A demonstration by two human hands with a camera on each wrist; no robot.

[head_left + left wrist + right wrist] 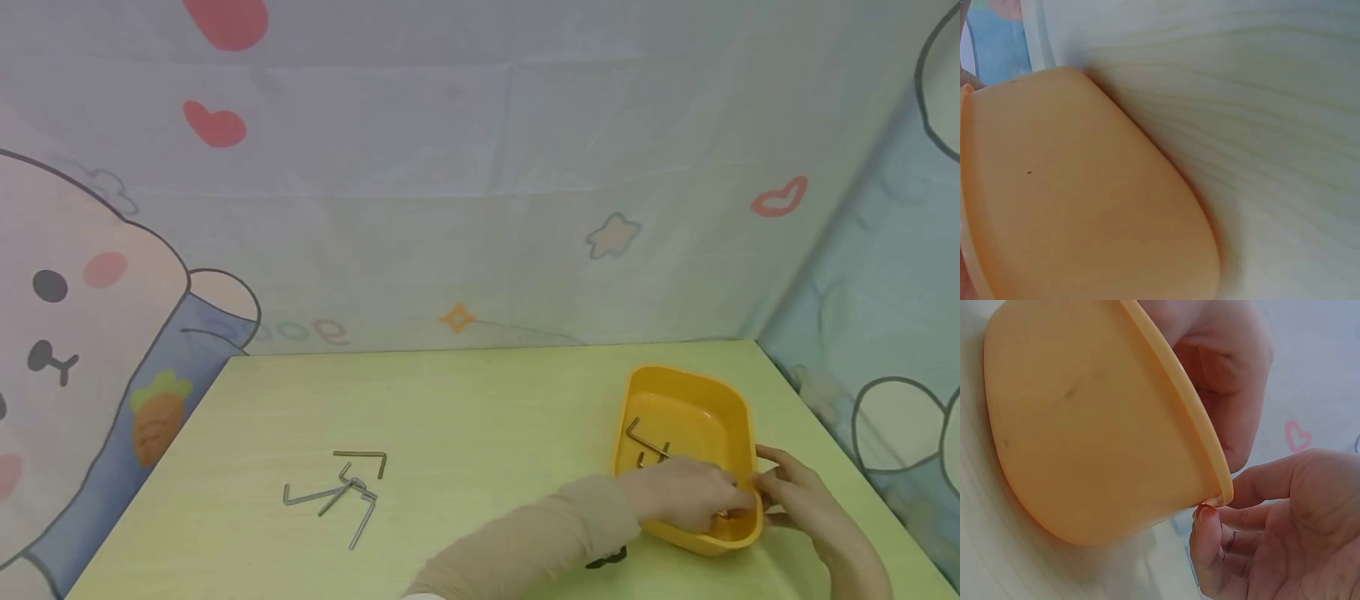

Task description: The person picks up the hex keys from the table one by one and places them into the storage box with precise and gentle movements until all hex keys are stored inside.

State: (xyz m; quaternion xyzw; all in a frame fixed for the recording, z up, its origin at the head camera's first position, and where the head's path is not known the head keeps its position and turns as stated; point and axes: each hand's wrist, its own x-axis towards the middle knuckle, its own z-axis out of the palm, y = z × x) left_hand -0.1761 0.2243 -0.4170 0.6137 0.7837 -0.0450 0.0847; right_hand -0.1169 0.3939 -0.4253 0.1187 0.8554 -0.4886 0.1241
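Note:
A yellow plastic bin (678,379) stands at the right of the table, with several L-shaped hex keys (648,442) inside. My left hand (686,493) reaches down into it from the left, its fingers low near the right wall. Whether those fingers hold a hex key is hidden. My right hand (806,500) is at the bin's right side; the right wrist view has its thumb and finger pinching the rim near a corner. In the left wrist view only the bin's outer wall (1097,187) fills the near side, and the left fingers do not show.
Several more hex keys (362,508) lie in a loose cluster on the left half of the pale green table (480,417). A printed cloth (450,167) hangs behind the table and along its sides. A small black object (606,558) shows below the left sleeve.

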